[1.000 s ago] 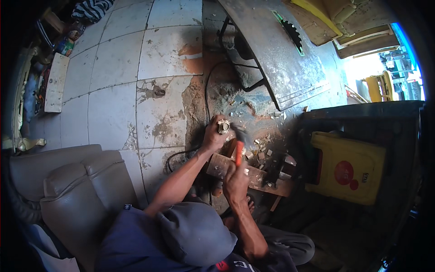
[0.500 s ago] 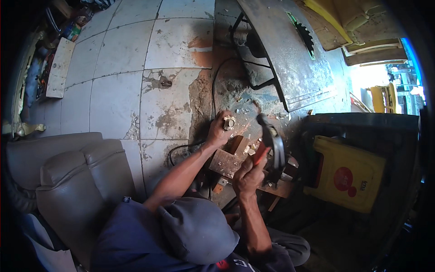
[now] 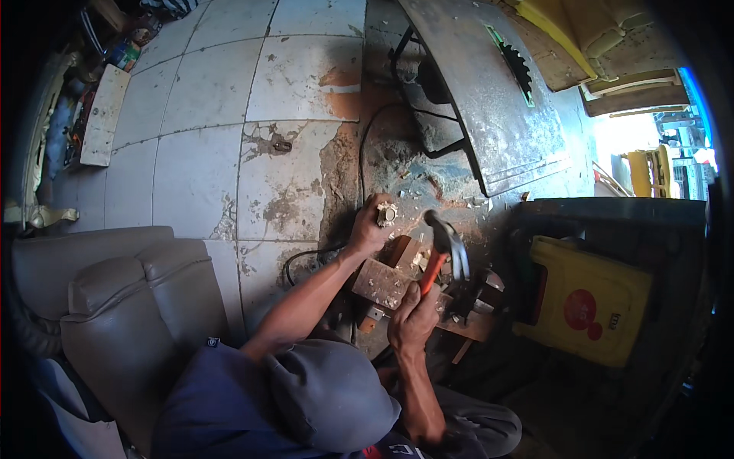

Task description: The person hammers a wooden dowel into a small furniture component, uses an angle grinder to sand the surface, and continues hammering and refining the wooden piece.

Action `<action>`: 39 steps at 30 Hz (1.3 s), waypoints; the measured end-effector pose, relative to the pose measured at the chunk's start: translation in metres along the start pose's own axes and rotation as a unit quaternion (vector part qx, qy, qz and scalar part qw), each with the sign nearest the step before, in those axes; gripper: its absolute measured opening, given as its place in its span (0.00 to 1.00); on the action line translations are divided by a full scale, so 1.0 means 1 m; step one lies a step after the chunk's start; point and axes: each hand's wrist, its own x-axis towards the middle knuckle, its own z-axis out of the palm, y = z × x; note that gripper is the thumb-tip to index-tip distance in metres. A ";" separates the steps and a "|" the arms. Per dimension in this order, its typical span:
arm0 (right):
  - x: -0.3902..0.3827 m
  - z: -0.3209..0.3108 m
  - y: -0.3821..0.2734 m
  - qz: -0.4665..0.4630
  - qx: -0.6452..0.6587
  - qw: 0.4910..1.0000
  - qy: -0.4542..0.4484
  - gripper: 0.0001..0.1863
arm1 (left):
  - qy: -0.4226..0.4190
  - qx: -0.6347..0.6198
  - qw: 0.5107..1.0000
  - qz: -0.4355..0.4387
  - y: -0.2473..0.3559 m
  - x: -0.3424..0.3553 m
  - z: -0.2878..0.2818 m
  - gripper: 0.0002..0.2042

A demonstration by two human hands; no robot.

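Note:
My left hand [image 3: 368,231] is closed round a pale wooden piece [image 3: 388,215], its round end and ragged, carved-looking edge facing up; the rest of it is hidden by the fingers. My right hand [image 3: 413,317] grips the orange handle of a claw hammer [image 3: 435,269]. The dark and shiny head of the hammer is held up, to the right of the wooden piece and apart from it. Beneath both hands are a wooden block [image 3: 379,284] strewn with chips and a reddish-brown wood piece [image 3: 402,250].
A metal-topped table saw [image 3: 489,115] with a toothed blade [image 3: 516,70] stands ahead on the right. A yellow plastic container [image 3: 558,306] lies at the right, a brown padded seat [image 3: 141,314] at the left. A black cable [image 3: 362,145] runs over the tiled floor [image 3: 199,180].
My right hand has moved slightly left and down, and the hammer has swung left, its head now less blurred. My left hand and the wooden piece stay nearly where they were.

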 end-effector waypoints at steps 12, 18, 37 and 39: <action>0.022 0.001 -0.010 -0.029 -0.140 0.985 -0.096 0.12 | -0.016 0.009 0.999 0.033 -0.007 0.001 -0.005 0.22; 0.017 0.008 -0.005 -0.108 -0.020 0.993 0.042 0.14 | -0.014 -0.018 1.000 -0.008 -0.004 0.000 -0.001 0.21; 0.020 0.009 -0.007 0.016 -0.073 0.991 -0.108 0.12 | 0.014 0.057 0.990 0.129 -0.007 0.006 -0.006 0.24; 0.018 -0.004 -0.022 -0.017 0.011 0.999 -0.027 0.14 | 0.011 0.006 0.999 0.047 0.001 0.010 -0.002 0.22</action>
